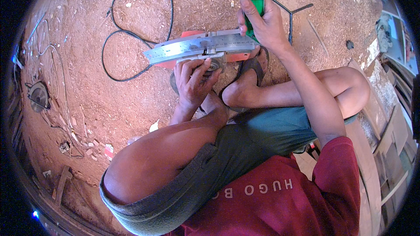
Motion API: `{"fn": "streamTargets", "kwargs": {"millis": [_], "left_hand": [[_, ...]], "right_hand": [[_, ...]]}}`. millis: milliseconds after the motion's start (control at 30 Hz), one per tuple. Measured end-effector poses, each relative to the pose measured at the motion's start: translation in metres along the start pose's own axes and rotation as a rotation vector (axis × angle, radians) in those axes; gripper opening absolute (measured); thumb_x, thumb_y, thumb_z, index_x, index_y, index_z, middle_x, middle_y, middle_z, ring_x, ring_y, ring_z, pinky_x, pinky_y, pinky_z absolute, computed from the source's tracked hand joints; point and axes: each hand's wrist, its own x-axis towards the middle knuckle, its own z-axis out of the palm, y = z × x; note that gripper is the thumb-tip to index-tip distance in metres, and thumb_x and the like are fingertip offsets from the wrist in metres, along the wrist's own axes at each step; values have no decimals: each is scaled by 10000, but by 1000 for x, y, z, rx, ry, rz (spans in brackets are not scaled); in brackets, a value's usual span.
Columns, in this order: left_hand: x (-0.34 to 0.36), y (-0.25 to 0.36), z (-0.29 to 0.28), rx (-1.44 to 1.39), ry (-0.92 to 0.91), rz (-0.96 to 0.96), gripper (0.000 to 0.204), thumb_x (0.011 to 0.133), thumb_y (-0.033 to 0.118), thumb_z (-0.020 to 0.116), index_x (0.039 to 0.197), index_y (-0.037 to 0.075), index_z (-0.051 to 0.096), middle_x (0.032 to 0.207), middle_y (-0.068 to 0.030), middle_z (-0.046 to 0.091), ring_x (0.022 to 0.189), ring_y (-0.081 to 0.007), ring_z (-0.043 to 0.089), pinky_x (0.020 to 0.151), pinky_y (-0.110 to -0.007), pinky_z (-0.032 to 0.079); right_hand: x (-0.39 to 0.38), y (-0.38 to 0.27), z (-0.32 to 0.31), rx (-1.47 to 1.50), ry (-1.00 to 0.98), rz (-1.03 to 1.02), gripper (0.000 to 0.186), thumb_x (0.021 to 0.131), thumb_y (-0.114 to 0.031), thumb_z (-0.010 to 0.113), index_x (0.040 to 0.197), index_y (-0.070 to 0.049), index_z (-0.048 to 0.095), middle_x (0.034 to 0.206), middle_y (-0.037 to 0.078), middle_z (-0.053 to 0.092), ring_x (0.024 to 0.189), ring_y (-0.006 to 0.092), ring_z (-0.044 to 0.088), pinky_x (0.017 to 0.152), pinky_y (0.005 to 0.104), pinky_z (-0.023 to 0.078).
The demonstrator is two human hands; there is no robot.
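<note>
A long silvery metal bar [199, 48] with rows of small marks lies across an orange-bodied tool [163, 64], just beyond my feet. My left hand [192, 81] is at the tool's near side, fingers bent over a grey metal part with a round centre [213, 66]. Its thumb and fingertips press on that part. Above the bar's right end, my right hand [267, 24] grips a green, block-like object [254, 17] with a pale top edge. My fingers cover part of it, so its exact kind is not clear.
A black cable [171, 6] loops over the dusty ground beyond the tool. Dark thin rods [291, 17] lie past my right hand. A circular saw [38, 97] rests at far left, with wood scraps [89, 148] nearer me. Boards [393, 135] lean at right.
</note>
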Motion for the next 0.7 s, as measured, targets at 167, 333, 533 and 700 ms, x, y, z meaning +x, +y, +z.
{"fn": "streamTargets", "kwargs": {"millis": [167,333,533,700], "left_hand": [[-2,-2,1,6,3,4,479,682,179,933,1117,95,753,1058,-41,661,955,-260,620,811,-411,477],[-3,-2,0,3,-11,-7,482,683,181,932,1123,96,753,1067,-44,659,963,-263,618,813,-410,478],[-2,-2,1,3,0,3,479,682,175,933,1119,98,753,1052,-42,660,942,-255,621,795,-407,472],[-1,-2,2,-2,17,9,469,685,175,933,1111,97,755,1043,-37,662,929,-251,623,786,-404,469]], "right_hand": [[1,0,0,-12,-2,-12,352,1059,-382,608,966,-65,488,728,59,627,584,111,608,530,282,531],[1,5,0,19,13,-24,358,1055,-381,621,971,-51,508,710,48,628,559,111,605,513,280,520],[-1,0,0,6,1,-13,353,1060,-384,606,964,-66,487,727,60,627,580,116,608,535,289,534],[0,2,1,21,22,19,362,1060,-393,610,969,-58,504,717,46,629,568,116,609,528,288,533]]}}
